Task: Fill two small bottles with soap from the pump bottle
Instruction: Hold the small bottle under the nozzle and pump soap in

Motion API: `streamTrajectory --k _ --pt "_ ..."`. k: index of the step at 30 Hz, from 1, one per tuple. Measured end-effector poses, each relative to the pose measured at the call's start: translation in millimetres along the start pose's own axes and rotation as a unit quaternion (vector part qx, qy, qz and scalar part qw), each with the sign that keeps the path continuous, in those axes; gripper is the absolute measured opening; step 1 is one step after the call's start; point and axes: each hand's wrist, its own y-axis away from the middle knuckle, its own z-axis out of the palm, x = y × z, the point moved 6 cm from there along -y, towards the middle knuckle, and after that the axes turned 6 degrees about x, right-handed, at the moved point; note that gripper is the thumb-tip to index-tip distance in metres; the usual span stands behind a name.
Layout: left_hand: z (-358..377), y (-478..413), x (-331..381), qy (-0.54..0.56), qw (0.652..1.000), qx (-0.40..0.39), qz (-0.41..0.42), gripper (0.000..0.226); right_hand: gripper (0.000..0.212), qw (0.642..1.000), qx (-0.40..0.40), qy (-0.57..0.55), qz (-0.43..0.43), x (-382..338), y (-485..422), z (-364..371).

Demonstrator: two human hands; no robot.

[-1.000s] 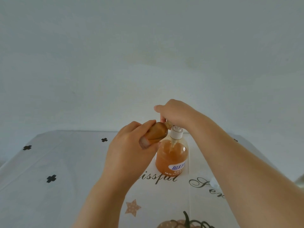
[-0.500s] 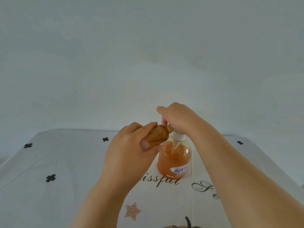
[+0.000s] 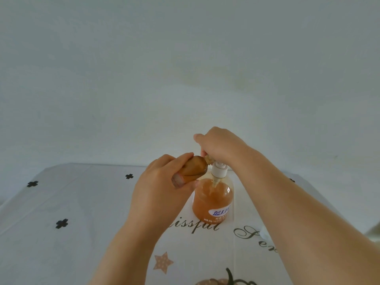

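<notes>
Pump head raised slightly versus 0.5 s ago; right hand (image 3: 221,146) clenched on it. Small bottle (image 3: 194,168) gripped tilted by left hand (image 3: 162,188), at 10 o'clock of pump bottle (image 3: 213,202) on tabletop (image 3: 82,212).

A white printed tablecloth (image 3: 82,212) covers the table, with the pump bottle (image 3: 212,202) standing upright on it.

We see soft, even, slightly dim light with a cool cast and barely any shadows. The counter (image 3: 61,202) edges bow from wide-angle distortion; a small glint marks the pump bottle (image 3: 213,200).
</notes>
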Motion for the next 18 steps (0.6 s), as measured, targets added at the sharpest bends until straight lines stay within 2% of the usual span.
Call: streamTrajectory --k 18 --pt "-0.2 -0.8 0.2 -0.025 0.999 0.013 0.026 0.048 0.046 0.999 -0.008 -0.036 -0.002 7.5 -1.4 11.9"
